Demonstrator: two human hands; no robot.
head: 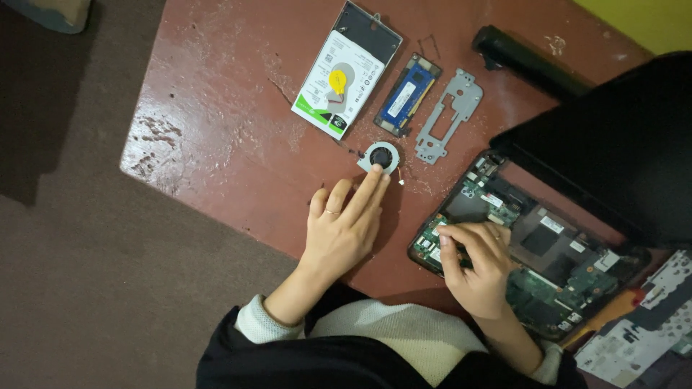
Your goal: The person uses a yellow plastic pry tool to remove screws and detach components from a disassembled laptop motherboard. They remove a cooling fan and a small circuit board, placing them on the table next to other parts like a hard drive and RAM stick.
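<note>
On the worn reddish-brown tabletop (216, 108), the left hand (344, 230) lies palm down with its fingers stretched forward and held loosely side by side, gripping nothing; the two longest fingertips touch the near edge of a small round cooling fan in a grey metal frame (380, 156), which sits near the middle of the table. A thin ring shows on one finger of that hand. Beyond the fan, toward the far edge, lies a flat rectangular hard drive with a white label and a yellow patch (346, 70). Just right of the drive is a blue memory module (407, 95), and beside that a flat grey metal bracket with cut-outs (448, 115), apart from the fan. Farther back lies a long black bar-shaped battery (530, 61). To the right, the right hand (476, 263) rests on the near left corner of an opened laptop base with a bare green circuit board (555, 274); its fingers are curled and bunched together, tips pressing the board, though whether they pinch anything small cannot be told. A grey keyboard panel (641, 331) lies at the far right.
</note>
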